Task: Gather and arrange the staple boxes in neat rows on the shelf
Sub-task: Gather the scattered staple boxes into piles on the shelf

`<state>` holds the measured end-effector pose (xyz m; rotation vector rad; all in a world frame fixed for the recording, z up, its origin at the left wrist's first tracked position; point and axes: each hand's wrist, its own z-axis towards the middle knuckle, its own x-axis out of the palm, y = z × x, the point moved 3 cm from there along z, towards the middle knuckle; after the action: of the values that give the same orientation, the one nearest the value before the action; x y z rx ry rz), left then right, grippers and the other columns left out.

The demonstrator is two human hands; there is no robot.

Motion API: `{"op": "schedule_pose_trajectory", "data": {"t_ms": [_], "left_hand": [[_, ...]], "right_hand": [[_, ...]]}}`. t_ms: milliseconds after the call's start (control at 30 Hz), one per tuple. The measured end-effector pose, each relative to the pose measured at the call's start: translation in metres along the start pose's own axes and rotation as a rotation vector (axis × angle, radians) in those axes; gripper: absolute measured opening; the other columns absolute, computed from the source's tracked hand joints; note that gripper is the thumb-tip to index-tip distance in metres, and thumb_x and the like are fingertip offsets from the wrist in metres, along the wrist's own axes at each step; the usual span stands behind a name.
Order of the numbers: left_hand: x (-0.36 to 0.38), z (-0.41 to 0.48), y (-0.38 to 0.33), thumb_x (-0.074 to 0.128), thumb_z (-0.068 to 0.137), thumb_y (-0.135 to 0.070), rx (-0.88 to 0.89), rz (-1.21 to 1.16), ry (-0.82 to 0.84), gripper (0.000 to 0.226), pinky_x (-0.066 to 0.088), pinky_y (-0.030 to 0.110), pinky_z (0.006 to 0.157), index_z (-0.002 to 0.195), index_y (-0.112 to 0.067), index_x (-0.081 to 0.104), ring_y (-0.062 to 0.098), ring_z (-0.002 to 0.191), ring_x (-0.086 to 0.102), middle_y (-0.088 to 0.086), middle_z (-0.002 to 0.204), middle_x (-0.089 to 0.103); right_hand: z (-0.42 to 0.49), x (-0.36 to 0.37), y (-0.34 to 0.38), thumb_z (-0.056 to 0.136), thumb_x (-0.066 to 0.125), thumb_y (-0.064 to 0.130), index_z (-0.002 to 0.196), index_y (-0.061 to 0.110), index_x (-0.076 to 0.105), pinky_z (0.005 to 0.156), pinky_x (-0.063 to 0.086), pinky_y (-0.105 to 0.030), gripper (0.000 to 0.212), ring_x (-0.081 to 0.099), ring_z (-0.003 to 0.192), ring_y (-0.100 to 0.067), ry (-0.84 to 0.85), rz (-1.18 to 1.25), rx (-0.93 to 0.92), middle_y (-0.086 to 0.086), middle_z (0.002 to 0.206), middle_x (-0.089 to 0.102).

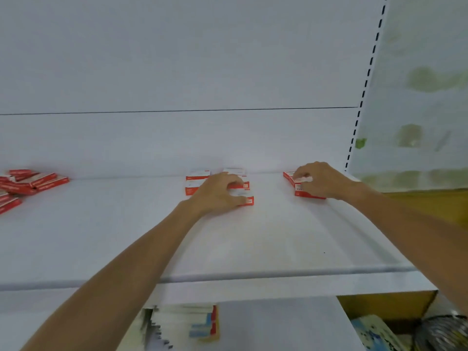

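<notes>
Red and white staple boxes lie on a white shelf [253, 236]. A group of several boxes [196, 178] sits near the back wall at the centre. My left hand [217, 193] rests over this group, fingers curled around the nearest box [249, 200]. Further right, my right hand [321, 181] covers a small group of boxes [288, 176], fingertips curled on their tops. A loose, untidy pile of red boxes [27, 183] lies at the far left of the shelf.
The shelf's back panel is white, with a slotted upright [364, 84] at the right. Below the shelf edge [253, 277] lie stacked paper packs [192, 325], a cardboard box [390, 305] and other goods at the lower right.
</notes>
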<state>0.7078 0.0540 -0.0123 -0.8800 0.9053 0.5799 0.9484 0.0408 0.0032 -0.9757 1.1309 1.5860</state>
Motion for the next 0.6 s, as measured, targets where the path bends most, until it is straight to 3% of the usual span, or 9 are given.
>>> {"op": "schedule_pose_trajectory", "data": {"t_ms": [133,267,600], "left_hand": [[-0.014,-0.016,0.014,0.067,0.08,-0.032,-0.051,-0.046,-0.007,0.039,0.041,0.024,0.092,0.116,-0.018,0.06,0.012,0.103,0.054,0.0,0.116,0.059],[-0.038,-0.043,0.04,0.066,0.082,-0.028,-0.098,-0.008,-0.072,0.033,0.036,0.014,0.084,0.112,-0.017,0.062,0.008,0.099,0.054,-0.001,0.113,0.06],[-0.137,-0.155,0.137,0.064,0.084,-0.031,-0.272,0.111,-0.2,0.032,0.045,0.023,0.086,0.113,-0.018,0.06,0.01,0.095,0.055,0.0,0.11,0.063]], "right_hand": [[0.011,0.002,0.023,0.086,0.055,0.018,0.111,0.017,0.063,0.093,0.045,-0.035,0.026,0.057,0.104,-0.022,-0.043,0.064,-0.057,-0.003,0.108,0.065],[0.021,0.013,0.071,0.087,0.055,0.021,0.12,0.016,0.057,0.094,0.045,-0.037,0.033,0.055,0.105,-0.021,-0.052,0.069,-0.148,-0.004,0.113,0.063],[0.052,0.022,0.258,0.087,0.055,0.02,0.122,0.016,0.056,0.095,0.045,-0.039,0.035,0.056,0.105,-0.022,-0.067,0.215,-0.364,-0.005,0.114,0.061]]}}
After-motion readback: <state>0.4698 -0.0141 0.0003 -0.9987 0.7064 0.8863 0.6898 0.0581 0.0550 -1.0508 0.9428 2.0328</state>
